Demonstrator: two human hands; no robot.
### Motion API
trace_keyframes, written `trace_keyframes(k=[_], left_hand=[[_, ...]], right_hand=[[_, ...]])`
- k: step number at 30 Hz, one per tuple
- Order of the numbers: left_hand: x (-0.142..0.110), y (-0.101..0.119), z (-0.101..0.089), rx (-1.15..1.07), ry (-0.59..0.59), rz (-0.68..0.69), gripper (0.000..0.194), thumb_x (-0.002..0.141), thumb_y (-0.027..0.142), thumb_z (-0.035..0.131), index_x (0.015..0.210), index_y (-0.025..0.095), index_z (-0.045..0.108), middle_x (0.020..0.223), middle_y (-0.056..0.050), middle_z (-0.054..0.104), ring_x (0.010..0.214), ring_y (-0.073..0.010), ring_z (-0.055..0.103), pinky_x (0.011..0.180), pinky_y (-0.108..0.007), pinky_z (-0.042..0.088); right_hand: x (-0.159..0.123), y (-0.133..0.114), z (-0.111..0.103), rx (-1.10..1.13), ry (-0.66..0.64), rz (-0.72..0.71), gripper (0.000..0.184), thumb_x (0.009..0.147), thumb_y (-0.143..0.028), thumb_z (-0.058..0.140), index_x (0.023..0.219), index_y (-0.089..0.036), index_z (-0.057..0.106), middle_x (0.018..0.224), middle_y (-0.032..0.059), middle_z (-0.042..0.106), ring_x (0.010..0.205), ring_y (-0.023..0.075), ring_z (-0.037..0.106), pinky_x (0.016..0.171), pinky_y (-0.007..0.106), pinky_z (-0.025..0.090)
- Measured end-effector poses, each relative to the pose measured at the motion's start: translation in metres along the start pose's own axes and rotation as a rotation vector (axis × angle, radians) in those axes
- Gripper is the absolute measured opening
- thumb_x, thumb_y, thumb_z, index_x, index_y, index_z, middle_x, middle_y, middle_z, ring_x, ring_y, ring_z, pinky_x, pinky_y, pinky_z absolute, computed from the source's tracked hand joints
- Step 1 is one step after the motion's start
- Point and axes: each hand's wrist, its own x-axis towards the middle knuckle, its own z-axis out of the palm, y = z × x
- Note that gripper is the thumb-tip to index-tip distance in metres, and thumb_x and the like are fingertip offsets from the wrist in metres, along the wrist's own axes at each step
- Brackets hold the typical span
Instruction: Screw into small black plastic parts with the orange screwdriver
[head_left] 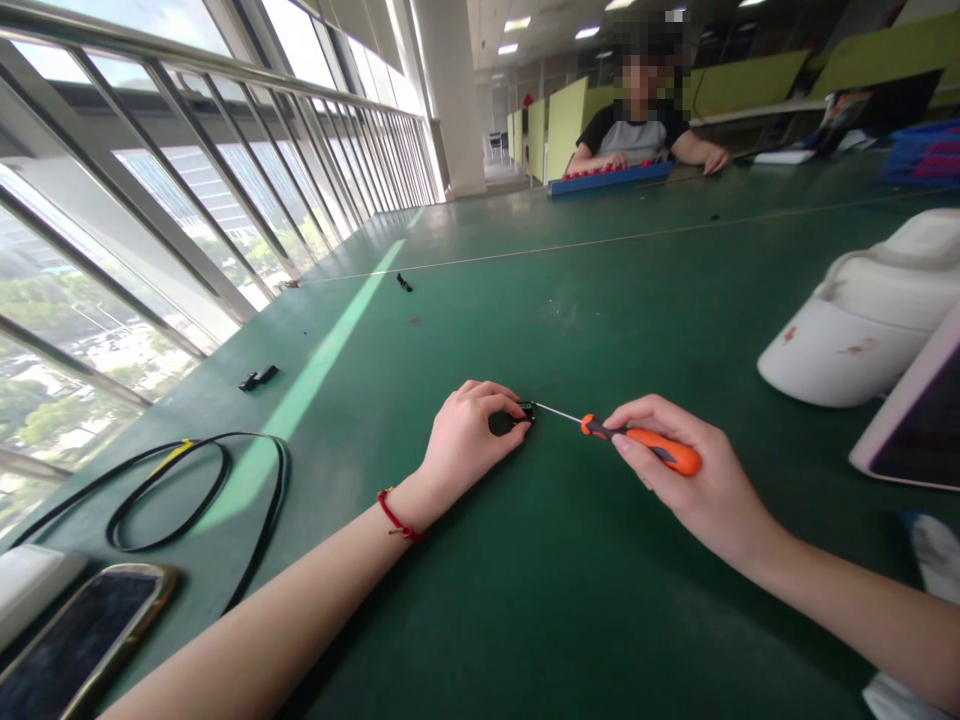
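Observation:
Between thumb and fingers, my left hand [472,430] pinches a small black part [528,411] low over the green table [600,580]; its exact kind is too small to make out. My right hand [682,460] is wrapped round the orange and black handle of a screwdriver [664,448]. The thin metal shaft points left, and its tip meets or nearly meets the upper edge of the black part. A red cord bracelet [400,518] circles my left wrist.
Small black pieces [259,377] lie at left, another [404,283] farther back. A coiled black cable [281,480] and a phone [86,640] are near left. At right stand a white bottle [855,320] and a tablet [919,420]. Across the table, a person [637,135] sits behind a blue tray [611,180].

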Motion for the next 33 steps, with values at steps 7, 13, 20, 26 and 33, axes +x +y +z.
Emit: trace_keyframes(k=[7, 13, 20, 26, 33], left_hand=[[0.000, 0.000, -0.001, -0.023, 0.029, -0.011, 0.005, 0.075, 0.023, 0.064, 0.074, 0.021, 0.068, 0.096, -0.002, 0.070, 0.090, -0.0199, 0.061, 0.087, -0.036, 0.049], [0.018, -0.029, -0.031, 0.135, 0.225, -0.172, 0.008, 0.074, 0.026, 0.062, 0.074, 0.022, 0.069, 0.096, -0.002, 0.070, 0.092, -0.0217, 0.061, 0.086, -0.033, 0.047], [0.002, -0.114, -0.108, 0.508, 0.342, -0.650, 0.029, 0.080, 0.044, 0.056, 0.091, 0.021, 0.069, 0.091, -0.004, 0.065, 0.083, -0.0240, 0.055, 0.070, -0.034, 0.043], [-0.025, -0.137, -0.135, 0.391, 0.313, -0.835, 0.030, 0.081, 0.044, 0.057, 0.090, 0.018, 0.067, 0.076, 0.000, 0.060, 0.076, -0.0175, 0.051, 0.068, -0.028, 0.039], [-0.023, -0.159, -0.154, 0.270, 0.224, -0.862, 0.026, 0.065, 0.040, 0.070, 0.078, 0.017, 0.070, 0.063, 0.002, 0.060, 0.070, -0.0155, 0.054, 0.062, -0.023, 0.036]], right_hand=[[0.000, 0.001, 0.000, 0.000, -0.003, -0.003, 0.013, 0.085, -0.033, 0.057, 0.087, -0.020, 0.059, 0.076, 0.0011, 0.062, 0.058, 0.0095, 0.052, 0.050, 0.020, 0.041], [-0.001, 0.001, 0.000, 0.019, -0.017, 0.001, 0.014, 0.085, -0.034, 0.057, 0.086, -0.020, 0.059, 0.069, -0.0012, 0.059, 0.053, 0.0079, 0.048, 0.047, 0.019, 0.038], [-0.001, 0.001, 0.001, 0.020, -0.034, 0.006, 0.013, 0.085, -0.033, 0.057, 0.086, -0.020, 0.059, 0.074, 0.0005, 0.061, 0.057, 0.0087, 0.051, 0.050, 0.020, 0.040], [0.000, 0.001, 0.001, 0.040, -0.050, 0.011, 0.012, 0.085, -0.033, 0.058, 0.086, -0.021, 0.058, 0.070, -0.0015, 0.058, 0.052, 0.0068, 0.045, 0.046, 0.018, 0.038], [0.000, 0.002, 0.001, 0.037, -0.072, -0.001, 0.012, 0.084, -0.033, 0.058, 0.086, -0.021, 0.059, 0.073, -0.0009, 0.061, 0.052, 0.0067, 0.047, 0.046, 0.018, 0.039]])
